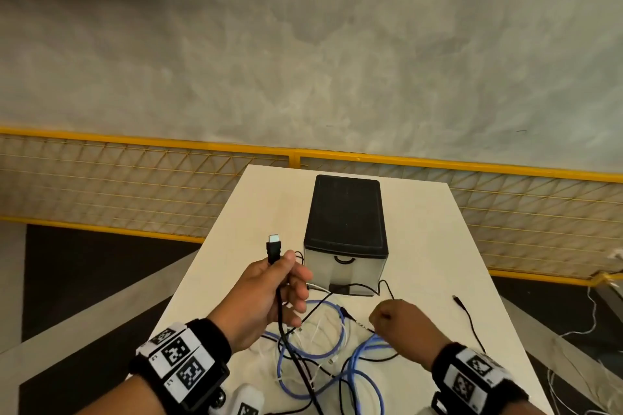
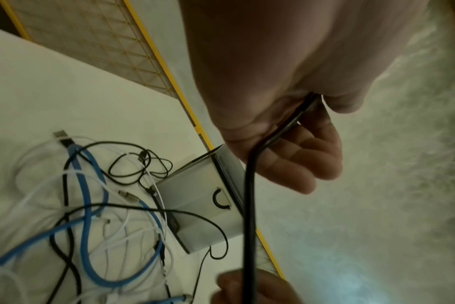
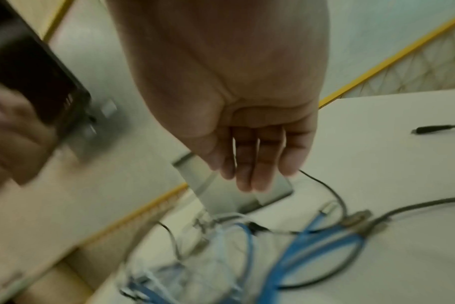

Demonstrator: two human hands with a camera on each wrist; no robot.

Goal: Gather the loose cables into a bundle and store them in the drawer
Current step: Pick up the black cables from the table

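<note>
Above the white bench (image 1: 421, 246), a thick black cable (image 1: 273, 251) is gripped near its plug by the left hand (image 1: 269, 300). Loose cables (image 1: 323, 347) lie tangled before the closed drawer (image 1: 345, 271). The right hand (image 1: 401, 327) is held over them, fingers relaxed, grasping nothing.

Light is soft, even and slightly dim, with a warm yellow-green cast. The head view is sharp at centre, but the yellow railing (image 1: 303, 153) bows from wide-angle distortion. Shadows on the white table (image 1: 421, 246) are faint. The left wrist view is mildly soft, with a bluish glare patch lower right. The right wrist view is heavily motion-blurred, especially the cables (image 3: 286, 246).
</note>
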